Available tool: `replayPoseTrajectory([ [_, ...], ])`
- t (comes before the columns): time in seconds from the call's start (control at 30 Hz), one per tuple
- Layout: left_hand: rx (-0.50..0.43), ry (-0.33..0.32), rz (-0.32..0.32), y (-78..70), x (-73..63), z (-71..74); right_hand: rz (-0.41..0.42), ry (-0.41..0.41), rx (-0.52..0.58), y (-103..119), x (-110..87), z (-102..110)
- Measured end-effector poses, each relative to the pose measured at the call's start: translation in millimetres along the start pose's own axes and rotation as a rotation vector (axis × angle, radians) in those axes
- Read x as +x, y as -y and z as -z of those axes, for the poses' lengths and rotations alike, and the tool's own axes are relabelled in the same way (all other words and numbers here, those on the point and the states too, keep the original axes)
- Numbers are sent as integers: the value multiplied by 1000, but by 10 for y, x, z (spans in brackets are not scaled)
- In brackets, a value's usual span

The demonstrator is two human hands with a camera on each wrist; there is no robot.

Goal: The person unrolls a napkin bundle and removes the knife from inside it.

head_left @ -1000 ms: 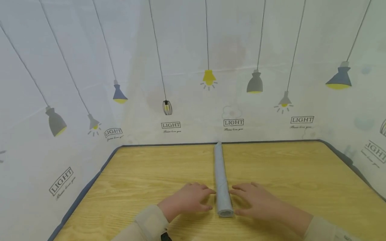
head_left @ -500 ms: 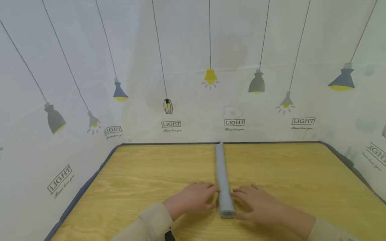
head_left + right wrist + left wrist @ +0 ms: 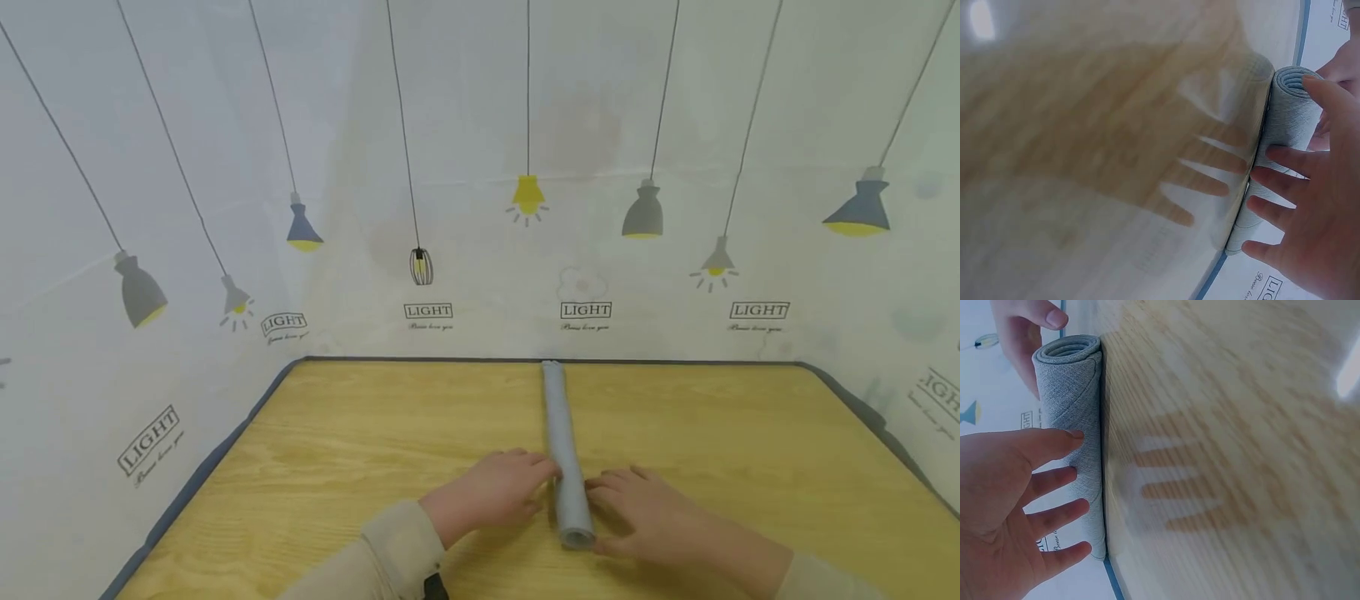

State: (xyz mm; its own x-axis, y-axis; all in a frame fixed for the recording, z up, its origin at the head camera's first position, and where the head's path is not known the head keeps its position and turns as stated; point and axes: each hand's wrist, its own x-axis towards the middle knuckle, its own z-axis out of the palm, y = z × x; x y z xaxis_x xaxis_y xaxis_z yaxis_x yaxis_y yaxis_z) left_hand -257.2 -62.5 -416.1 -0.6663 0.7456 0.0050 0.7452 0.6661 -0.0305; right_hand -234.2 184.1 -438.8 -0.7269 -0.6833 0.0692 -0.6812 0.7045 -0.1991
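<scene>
A rolled-up grey-blue cloth mat (image 3: 562,433) lies lengthwise on the wooden table, its near end showing the coiled layers. Against its left side, fingertips of my left hand (image 3: 495,487) touch the roll. My right hand (image 3: 660,512) is at the right side near the front end, fingers spread and extended. In the left wrist view the coil of the mat (image 3: 1069,381) faces up, with the left fingers reaching along its side. From the right wrist, the right thumb tip is at the coiled end of the mat (image 3: 1291,125). Neither hand curls round it.
A wood-grain tabletop (image 3: 375,417) spreads out on both sides of the roll and reflects the hands in the wrist views. Behind and beside it hangs a white cloth screen (image 3: 480,250) printed with lamps and the word LIGHT. A dark edge (image 3: 420,359) borders the table.
The near part of the roll has shifted slightly right, and both hands have moved right with it. The left hand has come closer against the roll. The near coil's opening looks rounder now.
</scene>
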Motion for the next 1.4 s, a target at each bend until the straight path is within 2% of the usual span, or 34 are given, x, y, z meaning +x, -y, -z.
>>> replayPoseTrajectory([
  [0.2, 2, 8, -5, -24, 51, -9, -9, 17, 19, -7, -40, -17],
  [0.5, 30, -13, -46, -64, 121, -10, 9, -77, 3, -31, -95, 106],
  [0.73, 56, -40, -52, -53, 169, 36, 8, -44, 63, 5, -67, 190],
  [0.87, 58, -41, -87, -84, 190, 33, 13, -34, 78, 11, -133, 179],
  [1.13, 54, -30, -122, -134, 248, 36, 27, -75, 43, -35, -251, 107],
  [1.4, 117, -2, -198, -176, 344, 22, 110, -93, 65, -104, -373, 122],
])
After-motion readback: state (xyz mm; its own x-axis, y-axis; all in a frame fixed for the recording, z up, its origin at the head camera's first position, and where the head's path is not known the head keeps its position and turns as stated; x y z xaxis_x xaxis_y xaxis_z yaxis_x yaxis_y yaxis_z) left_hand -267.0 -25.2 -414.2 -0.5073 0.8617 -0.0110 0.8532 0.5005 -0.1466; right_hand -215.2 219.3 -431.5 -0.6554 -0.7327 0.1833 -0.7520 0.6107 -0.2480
